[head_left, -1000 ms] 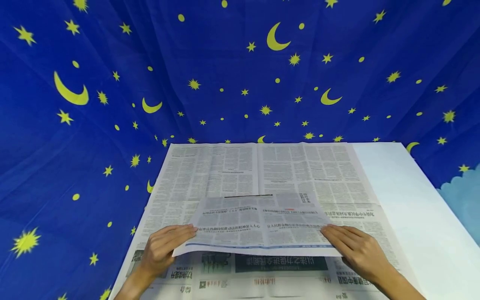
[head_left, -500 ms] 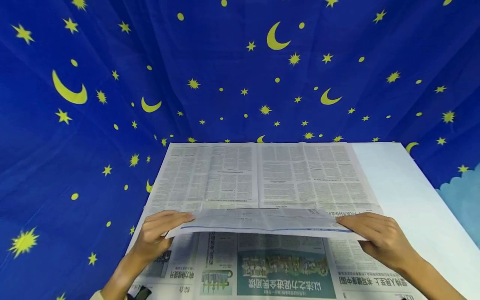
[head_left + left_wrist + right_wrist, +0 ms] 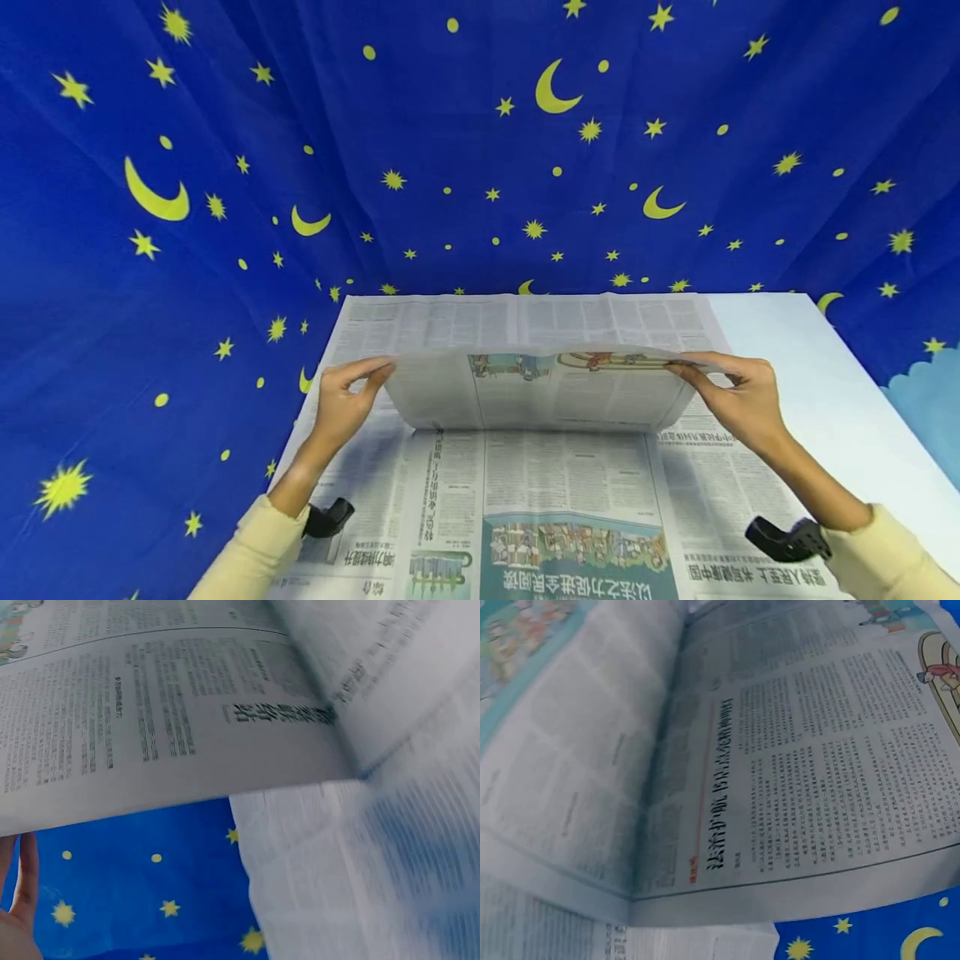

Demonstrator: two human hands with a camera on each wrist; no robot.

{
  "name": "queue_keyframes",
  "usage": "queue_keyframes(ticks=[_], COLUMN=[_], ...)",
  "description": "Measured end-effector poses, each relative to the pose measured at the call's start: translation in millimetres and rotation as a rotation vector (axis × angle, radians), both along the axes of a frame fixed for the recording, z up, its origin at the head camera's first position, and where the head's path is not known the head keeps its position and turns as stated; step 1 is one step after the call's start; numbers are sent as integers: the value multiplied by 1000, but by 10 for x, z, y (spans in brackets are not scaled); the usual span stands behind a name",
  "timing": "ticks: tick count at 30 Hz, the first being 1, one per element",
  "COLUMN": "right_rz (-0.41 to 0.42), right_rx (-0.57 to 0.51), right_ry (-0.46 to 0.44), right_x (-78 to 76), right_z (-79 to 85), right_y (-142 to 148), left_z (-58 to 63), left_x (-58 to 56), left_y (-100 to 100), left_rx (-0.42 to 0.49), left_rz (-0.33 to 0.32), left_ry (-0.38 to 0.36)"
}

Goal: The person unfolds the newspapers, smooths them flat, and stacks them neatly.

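A newspaper page (image 3: 525, 404) stands raised and bowed, its top edge curving between my two hands. At its left corner my left hand (image 3: 347, 404) pinches the edge between thumb and fingers. My right hand (image 3: 738, 400) pinches the right corner in the same way. The raised page meets a printed page (image 3: 570, 475) along a crease; that lower page lies flat and bears a teal picture. In the left wrist view, part of my left hand (image 3: 21, 900) shows under the page edge. No part of the right hand shows in the right wrist view.
Spread newspaper sheets (image 3: 375, 325) cover most of the white table (image 3: 795, 358), whose right side shows bare. A blue cloth (image 3: 480, 150) with yellow moons and stars hangs behind and at the sides. Black straps (image 3: 787, 540) sit on both wrists.
Both hands have lifted the newspaper's near edge up and then away from me. The page's underside with coloured pictures now faces me, and more of the teal picture below is uncovered.
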State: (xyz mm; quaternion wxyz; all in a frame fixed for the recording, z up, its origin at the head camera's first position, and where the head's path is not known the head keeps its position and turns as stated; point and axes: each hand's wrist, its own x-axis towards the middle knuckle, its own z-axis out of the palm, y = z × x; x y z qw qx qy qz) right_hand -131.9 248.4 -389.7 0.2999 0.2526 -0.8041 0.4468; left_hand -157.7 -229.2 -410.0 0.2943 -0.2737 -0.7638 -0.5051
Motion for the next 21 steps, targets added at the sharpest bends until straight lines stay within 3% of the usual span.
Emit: queue_keyframes(ticks=[4,8,13,17,21], right_rz=[-88,-148,-192,-176,-102], right_rx=[-114,-200,-245,-280,-339], right_ry=[-125,-182,-210,-233,-327], right_x=[-150,-355,-569,-701,-769], right_z=[-7,-44,-125,-153,-230], right_y=[-60,-125,-162,-131,-44], left_z=[-80,-141,-97,-43,-55], left_x=[-180,-368,-454,-535,-556], left_y=[123,212,301,321,312], left_rx=[174,298,333,343,375], left_rz=[49,87,106,109,23], left_ry=[-148,-205,-206,-227,-320])
